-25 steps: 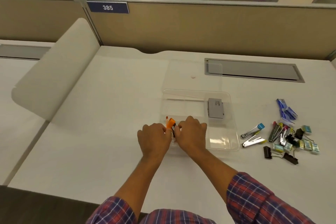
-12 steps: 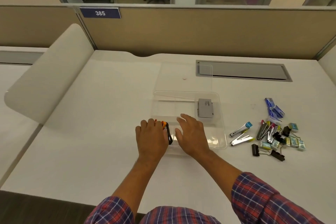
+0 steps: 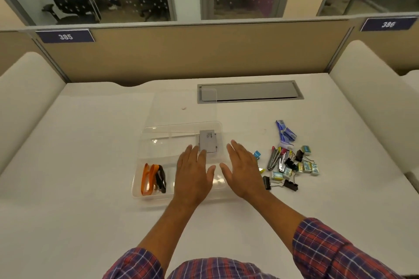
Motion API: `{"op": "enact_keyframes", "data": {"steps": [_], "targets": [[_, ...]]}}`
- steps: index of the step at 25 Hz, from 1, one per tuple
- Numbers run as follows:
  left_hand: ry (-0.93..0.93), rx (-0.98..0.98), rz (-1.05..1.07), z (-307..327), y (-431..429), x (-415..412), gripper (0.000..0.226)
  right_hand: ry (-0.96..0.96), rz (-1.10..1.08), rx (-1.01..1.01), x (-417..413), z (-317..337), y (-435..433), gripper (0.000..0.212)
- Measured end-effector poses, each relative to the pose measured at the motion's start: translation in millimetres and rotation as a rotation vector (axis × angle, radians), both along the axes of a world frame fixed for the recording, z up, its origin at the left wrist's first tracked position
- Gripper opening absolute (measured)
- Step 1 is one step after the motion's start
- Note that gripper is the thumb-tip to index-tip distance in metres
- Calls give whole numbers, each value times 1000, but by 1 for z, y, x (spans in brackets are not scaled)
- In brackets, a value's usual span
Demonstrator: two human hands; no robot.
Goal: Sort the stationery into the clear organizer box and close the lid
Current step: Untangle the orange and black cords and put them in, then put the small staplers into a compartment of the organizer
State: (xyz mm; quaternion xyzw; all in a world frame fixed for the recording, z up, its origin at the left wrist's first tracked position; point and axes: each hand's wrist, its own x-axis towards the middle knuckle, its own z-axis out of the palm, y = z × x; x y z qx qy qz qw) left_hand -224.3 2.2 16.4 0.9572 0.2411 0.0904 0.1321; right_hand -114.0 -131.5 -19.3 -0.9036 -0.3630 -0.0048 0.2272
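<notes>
now, our left hand [image 3: 192,174]: flat, empty, over the organizer box [image 3: 147,137]
our right hand [image 3: 243,172]: flat, empty, over its right edge
lanyards [image 3: 152,178]: in its near-left compartment
clips [image 3: 290,165]: on the desk [image 3: 90,142], right of it

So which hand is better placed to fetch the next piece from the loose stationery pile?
Right, probably. The open right hand is over the clear plastic organizer box's right end, next to the mixed pile of clips and staples; the left hand is farther, over the box's middle.

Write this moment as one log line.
left hand open, empty | right hand open, empty | lanyards in organizer box near-left compartment | lid open | clip pile on desk, right of box
</notes>
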Motion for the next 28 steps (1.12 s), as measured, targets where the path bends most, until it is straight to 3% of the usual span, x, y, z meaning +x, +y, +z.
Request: {"op": "enact_keyframes", "data": {"steps": [4,8,13,15,19,22,28], "targets": [[-60,-77,-212,-5,-49,41,53,76,-146,19,28,-5,-58,61],[42,-285,-265,-9,-81,80,46,120,-282,12,49,-6,-97,58],[146,-313,-165,-12,-103,115,19,141,-375,-22,64,-6,-117,50],[176,-303,-108,-12,-107,126,21,138,-396,-43,70,-7,-118,43],[224,-316,10,-12,-111,143,22,124,-424,-115,83,-5,-112,48],[159,-440,93,-12,-108,149,17,132,-391,-132,91,-5,-108,55],[-60,-659,168,-3,-96,152,22,93,-387,-195,99,-5,-104,43]]}}
